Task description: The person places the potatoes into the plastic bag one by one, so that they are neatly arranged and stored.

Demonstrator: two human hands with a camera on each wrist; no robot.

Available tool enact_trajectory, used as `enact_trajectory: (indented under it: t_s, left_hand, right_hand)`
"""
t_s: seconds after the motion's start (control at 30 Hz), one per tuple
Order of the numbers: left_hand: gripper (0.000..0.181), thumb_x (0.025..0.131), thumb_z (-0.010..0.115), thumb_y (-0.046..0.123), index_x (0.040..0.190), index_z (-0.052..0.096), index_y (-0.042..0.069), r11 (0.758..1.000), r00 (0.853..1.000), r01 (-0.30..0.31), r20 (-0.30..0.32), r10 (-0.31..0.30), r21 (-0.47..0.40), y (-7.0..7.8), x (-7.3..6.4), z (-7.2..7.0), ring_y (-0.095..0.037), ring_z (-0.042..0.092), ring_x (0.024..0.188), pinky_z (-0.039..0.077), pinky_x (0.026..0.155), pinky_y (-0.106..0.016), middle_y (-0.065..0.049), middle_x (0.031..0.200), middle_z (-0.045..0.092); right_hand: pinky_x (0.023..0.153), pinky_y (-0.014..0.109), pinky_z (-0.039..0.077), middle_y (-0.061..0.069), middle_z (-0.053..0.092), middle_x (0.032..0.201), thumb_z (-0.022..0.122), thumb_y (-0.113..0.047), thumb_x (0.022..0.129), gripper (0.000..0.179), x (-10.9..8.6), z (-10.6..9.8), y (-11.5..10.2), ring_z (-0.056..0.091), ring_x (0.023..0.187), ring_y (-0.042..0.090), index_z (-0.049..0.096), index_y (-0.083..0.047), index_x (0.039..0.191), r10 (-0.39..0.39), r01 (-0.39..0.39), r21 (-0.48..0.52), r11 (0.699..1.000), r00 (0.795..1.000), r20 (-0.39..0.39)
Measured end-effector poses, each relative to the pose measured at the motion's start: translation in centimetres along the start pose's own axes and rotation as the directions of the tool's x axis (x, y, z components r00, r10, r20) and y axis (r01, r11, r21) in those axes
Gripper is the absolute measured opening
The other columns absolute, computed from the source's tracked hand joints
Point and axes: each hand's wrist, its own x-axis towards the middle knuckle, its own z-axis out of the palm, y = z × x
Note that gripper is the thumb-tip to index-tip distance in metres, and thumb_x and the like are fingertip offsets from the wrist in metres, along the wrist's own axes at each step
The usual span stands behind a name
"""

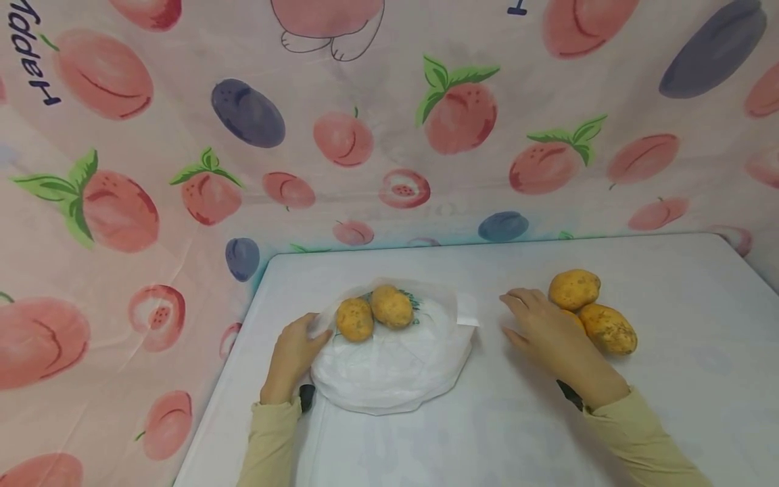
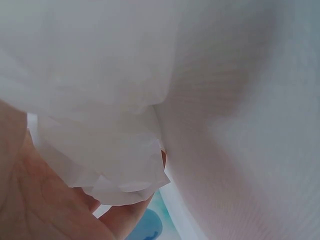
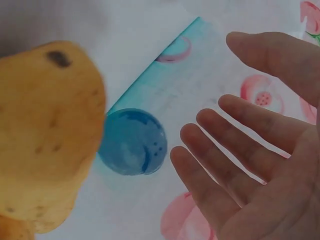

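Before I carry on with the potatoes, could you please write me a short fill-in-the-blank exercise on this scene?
The number of potatoes on top of the white bag is ____.
The left hand grips the bag's edge, while the right hand holds ____.
Counting the one partly hidden by the right hand, the potatoes lying directly on the table number ____.
Missing words: two; nothing; three.

Left hand [image 1: 294,352] curves; right hand [image 1: 550,335] spreads (5 fingers [image 3: 235,145]).
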Motion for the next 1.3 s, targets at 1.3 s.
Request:
enact_trajectory:
  t_s: [1.3]
  left_hand:
    - [0.055,0.092,0.069,0.029,0.135,0.057,-0.003,1.0,1.0,0.006,-0.008,-0.006,0.002,0.0,0.0,0.0,-0.043,0.053,0.128,0.041,0.108,-0.055,-0.024,0.135,0.059]
  right_hand:
    - [0.095,0.054,0.051,0.018,0.064,0.118,0.091,-0.009,0.067,0.048,-3.2,0.5,3.9,0.056,0.115,0.04,0.069,-0.001,0.109,-0.092,0.088,0.028,0.996,0.974,0.205]
